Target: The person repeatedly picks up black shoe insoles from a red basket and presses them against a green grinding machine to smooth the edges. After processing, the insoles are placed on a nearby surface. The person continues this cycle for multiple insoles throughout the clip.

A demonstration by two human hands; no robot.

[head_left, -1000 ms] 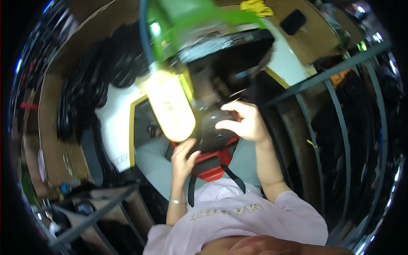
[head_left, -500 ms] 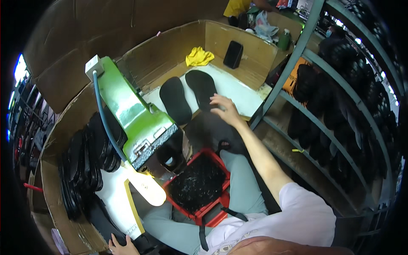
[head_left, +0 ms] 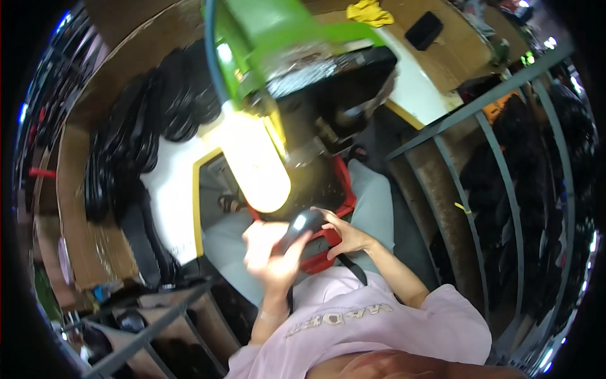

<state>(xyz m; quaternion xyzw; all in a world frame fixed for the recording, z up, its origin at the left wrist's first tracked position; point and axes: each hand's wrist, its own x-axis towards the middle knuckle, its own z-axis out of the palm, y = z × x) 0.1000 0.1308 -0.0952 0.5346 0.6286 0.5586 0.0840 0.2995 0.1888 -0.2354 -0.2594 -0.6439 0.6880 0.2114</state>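
Note:
In front of my body, a glossy black piece with a rounded end [head_left: 305,223] is held between my two hands. Its exact kind is hard to make out, since fingers cover much of it. My left hand [head_left: 270,249], smeared by motion, grips its near left side, thumb along it. On the other side, my right hand [head_left: 346,235] has its fingertips on the far right end, with the fingers curved round it. Just beyond the hands glows a bright lamp [head_left: 259,167] hanging from the green machine [head_left: 278,35].
A red bin [head_left: 346,189] with dark scraps sits between my legs under the machine. Black soles [head_left: 136,120] are stacked along the cardboard wall [head_left: 79,208] at left. Grey metal racks [head_left: 442,136] stand at right and lower left. A yellow cloth [head_left: 370,12] lies at the far side.
My right hand has come back from the far soles, and my left from the near left stack. Both now meet at the black piece. The view has turned and moved closer to the machine.

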